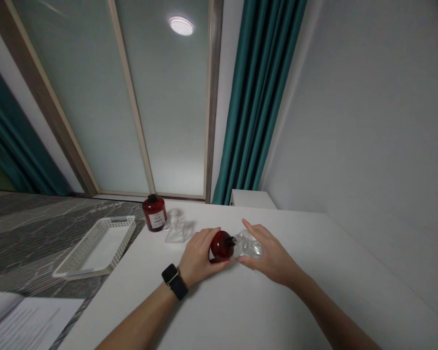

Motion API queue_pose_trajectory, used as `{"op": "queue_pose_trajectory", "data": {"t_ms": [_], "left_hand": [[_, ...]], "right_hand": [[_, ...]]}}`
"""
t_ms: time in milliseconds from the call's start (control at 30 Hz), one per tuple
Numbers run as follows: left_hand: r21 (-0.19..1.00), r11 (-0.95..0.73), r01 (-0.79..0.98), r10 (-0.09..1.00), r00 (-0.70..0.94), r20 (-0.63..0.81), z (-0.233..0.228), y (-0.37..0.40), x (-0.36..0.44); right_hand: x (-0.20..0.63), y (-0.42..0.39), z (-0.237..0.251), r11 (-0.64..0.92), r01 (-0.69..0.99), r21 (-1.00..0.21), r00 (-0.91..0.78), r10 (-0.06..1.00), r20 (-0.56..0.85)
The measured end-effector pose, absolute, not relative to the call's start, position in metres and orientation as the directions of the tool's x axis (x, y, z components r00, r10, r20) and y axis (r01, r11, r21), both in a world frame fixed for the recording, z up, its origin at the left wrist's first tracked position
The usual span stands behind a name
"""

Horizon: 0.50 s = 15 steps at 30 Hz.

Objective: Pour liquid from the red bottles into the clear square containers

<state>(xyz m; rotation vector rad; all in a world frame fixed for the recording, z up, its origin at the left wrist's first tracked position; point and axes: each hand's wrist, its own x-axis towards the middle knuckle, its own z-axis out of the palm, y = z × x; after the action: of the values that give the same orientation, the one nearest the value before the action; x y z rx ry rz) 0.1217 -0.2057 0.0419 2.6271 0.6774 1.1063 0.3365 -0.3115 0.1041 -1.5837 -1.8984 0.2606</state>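
While two forearms reach in from the bottom edge over a white table, an open book with printed lines lies at the lower left corner. Just below the centre of the frame, the left hand, with a black watch on its wrist, has its thumb and fingers curled around a red bottle, which is tilted so that its black neck points right. Facing it, the right hand has a clear container between its spread thumb and fingers, the upper finger standing up; the bottle's neck is right at the container, though whether it goes inside cannot be told. Left of centre, a clear pump bottle stands just beside a second red bottle, upright, black-capped and white-labelled. Further left, a white basket sits near the table edge. Beyond the table's far edge are a white cabinet, a teal curtain at upper centre, and frosted panels showing a bright round light.
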Motion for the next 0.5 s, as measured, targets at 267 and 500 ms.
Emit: {"op": "queue_pose_trajectory", "data": {"t_ms": [267,500], "left_hand": [[0.38,-0.865,0.329,0.502,0.59,0.632,0.0428,-0.2069,0.1221],[0.39,-0.86,0.328,0.509,0.59,0.627,0.0455,-0.2077,0.1222]], "right_hand": [[0.3363,-0.3097,0.1083,0.254,0.815,-0.522,-0.075,0.938,0.339],[0.336,-0.3103,0.1118,0.258,0.812,-0.523,-0.082,0.938,0.336]]}}
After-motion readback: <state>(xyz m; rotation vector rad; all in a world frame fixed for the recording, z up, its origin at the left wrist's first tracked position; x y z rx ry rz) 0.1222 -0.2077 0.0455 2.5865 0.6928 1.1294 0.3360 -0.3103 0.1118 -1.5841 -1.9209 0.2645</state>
